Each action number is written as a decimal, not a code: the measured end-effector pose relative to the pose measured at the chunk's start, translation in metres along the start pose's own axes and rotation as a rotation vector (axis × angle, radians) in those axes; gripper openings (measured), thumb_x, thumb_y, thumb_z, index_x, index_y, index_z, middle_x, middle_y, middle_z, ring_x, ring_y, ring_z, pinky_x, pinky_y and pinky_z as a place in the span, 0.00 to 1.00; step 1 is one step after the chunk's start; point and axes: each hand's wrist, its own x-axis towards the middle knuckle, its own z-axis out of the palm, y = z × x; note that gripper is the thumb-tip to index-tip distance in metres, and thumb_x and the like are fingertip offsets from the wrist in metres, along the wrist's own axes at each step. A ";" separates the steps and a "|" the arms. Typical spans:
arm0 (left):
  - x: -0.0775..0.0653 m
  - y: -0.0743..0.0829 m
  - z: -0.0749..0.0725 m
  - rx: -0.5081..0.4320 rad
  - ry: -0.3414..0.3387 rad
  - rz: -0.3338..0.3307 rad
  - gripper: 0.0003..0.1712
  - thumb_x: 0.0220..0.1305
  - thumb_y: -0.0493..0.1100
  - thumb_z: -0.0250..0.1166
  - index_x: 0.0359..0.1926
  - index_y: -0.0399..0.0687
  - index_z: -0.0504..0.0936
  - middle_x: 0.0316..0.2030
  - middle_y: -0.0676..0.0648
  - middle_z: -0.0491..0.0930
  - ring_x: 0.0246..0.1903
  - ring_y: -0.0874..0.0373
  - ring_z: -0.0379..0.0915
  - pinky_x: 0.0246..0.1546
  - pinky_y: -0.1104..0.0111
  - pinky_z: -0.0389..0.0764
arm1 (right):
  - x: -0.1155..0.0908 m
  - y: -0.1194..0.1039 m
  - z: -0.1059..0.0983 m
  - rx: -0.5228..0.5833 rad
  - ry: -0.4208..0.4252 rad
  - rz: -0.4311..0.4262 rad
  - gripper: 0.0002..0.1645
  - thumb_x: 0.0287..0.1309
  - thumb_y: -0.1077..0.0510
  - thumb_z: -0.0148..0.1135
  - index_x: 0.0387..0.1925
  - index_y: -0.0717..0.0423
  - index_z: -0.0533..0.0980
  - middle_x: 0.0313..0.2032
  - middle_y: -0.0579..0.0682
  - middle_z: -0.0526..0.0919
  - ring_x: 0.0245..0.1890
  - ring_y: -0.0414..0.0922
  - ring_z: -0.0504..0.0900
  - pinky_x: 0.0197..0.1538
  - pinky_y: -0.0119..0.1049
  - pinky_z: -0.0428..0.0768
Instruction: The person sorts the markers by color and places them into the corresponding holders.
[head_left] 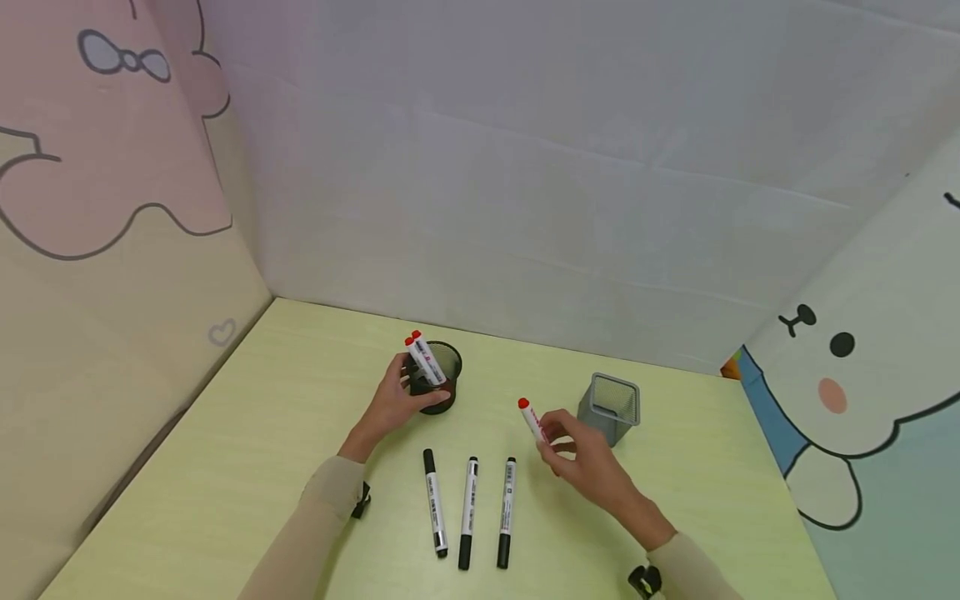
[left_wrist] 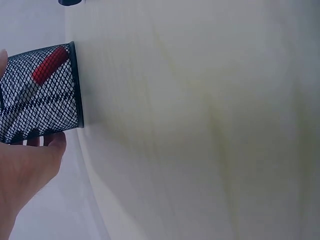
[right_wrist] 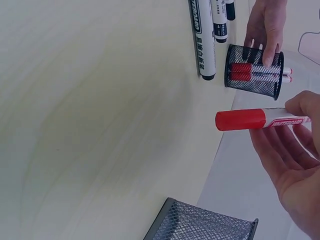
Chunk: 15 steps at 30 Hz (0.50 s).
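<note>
Two red markers (head_left: pixel 426 362) in black mesh cup (head_left: pixel 450 360), left hand (head_left: pixel 393 404) gripping cup; third red marker (head_left: pixel 532 419) pinched in right hand (head_left: pixel 590 463), above table (head_left: pixel 337 350); weak pinch could drop it, careless knock could tip cup

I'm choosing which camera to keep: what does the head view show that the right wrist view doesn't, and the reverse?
Only the head view: the sleeves, the drawn bow and drawn face, and the full length of the three black markers.

Only the right wrist view: the whole red cap of the held marker, and lettering large enough to read in part.

Both: the table, the square cup (cropped at the wrist), the left grip holding the round cup with two red markers inside, and the right grip pinching the held marker.
</note>
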 end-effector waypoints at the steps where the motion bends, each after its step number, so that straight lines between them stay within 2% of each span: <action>1: 0.000 -0.001 0.000 0.002 -0.001 0.000 0.53 0.57 0.45 0.80 0.74 0.41 0.56 0.71 0.36 0.63 0.73 0.41 0.56 0.75 0.48 0.58 | 0.001 -0.001 0.000 0.006 0.011 0.008 0.18 0.62 0.68 0.70 0.50 0.53 0.75 0.41 0.46 0.83 0.43 0.43 0.84 0.45 0.38 0.88; 12: 0.001 -0.002 0.000 -0.003 -0.003 -0.011 0.54 0.56 0.45 0.81 0.74 0.42 0.56 0.71 0.37 0.63 0.74 0.42 0.56 0.75 0.49 0.58 | 0.020 -0.008 0.006 0.024 0.107 0.132 0.19 0.63 0.65 0.70 0.53 0.52 0.76 0.44 0.46 0.84 0.46 0.45 0.85 0.47 0.35 0.87; 15: 0.001 -0.002 0.000 -0.011 -0.006 -0.004 0.53 0.56 0.44 0.80 0.74 0.42 0.56 0.70 0.37 0.63 0.73 0.42 0.56 0.76 0.48 0.57 | 0.025 -0.008 0.008 0.011 0.127 0.139 0.20 0.64 0.63 0.70 0.56 0.52 0.75 0.45 0.47 0.85 0.46 0.45 0.85 0.47 0.35 0.87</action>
